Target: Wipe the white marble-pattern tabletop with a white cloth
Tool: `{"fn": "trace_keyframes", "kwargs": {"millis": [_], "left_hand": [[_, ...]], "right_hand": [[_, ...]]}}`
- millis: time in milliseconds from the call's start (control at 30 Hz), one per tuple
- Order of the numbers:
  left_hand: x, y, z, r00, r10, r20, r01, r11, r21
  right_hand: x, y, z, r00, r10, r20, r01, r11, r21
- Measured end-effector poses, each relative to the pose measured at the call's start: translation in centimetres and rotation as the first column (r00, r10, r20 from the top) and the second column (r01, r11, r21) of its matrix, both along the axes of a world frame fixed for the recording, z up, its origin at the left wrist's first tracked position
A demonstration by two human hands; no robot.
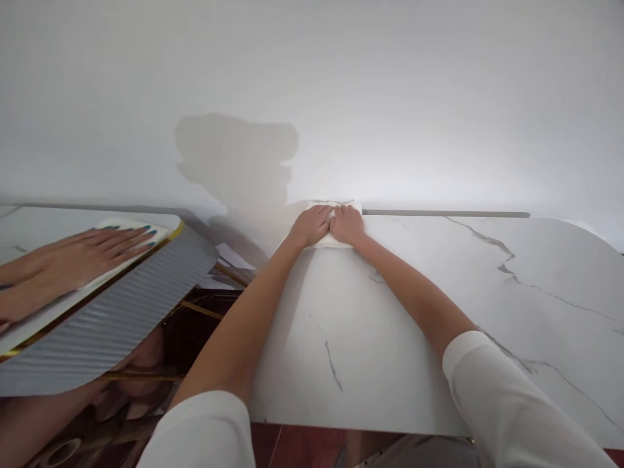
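Observation:
Both my arms reach far forward over a white marble-look tabletop (439,305). My left hand (311,225) and my right hand (347,224) lie side by side, fingers curled down, pressing a white cloth (334,242) against the table's far edge by the wall. The cloth shows only at the edges, around and under the hands. White sleeves cover my upper arms.
A white wall (341,97) rises right behind the table. At the left, another person's hand (78,257), with teal nails, presses flat on a white cloth on a second tabletop with a gold rim and ribbed grey side (112,312). A dark red glossy floor (195,318) lies between the tables.

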State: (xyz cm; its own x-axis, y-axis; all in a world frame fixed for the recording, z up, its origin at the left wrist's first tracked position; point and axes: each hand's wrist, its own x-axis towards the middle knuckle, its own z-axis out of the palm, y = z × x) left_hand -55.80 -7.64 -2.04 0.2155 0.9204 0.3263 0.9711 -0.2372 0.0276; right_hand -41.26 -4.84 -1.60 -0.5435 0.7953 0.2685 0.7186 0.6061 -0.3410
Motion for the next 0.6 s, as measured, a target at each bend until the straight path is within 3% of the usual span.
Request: {"fn": "trace_keyframes", "kwargs": {"millis": [233, 600], "left_hand": [[3.1, -0.3, -0.4, 0.998, -0.054, 0.010, 0.053, 0.996, 0.066], [3.8, -4.2, 0.2, 0.989, -0.138, 0.047, 0.137, 0.990, 0.024]], "right_hand": [[3.4, -1.1, 0.3, 0.998, -0.048, 0.037, 0.048, 0.999, 0.014], [4.0, -4.9, 0.1, 0.996, -0.076, 0.041, 0.075, 0.997, 0.011]]}}
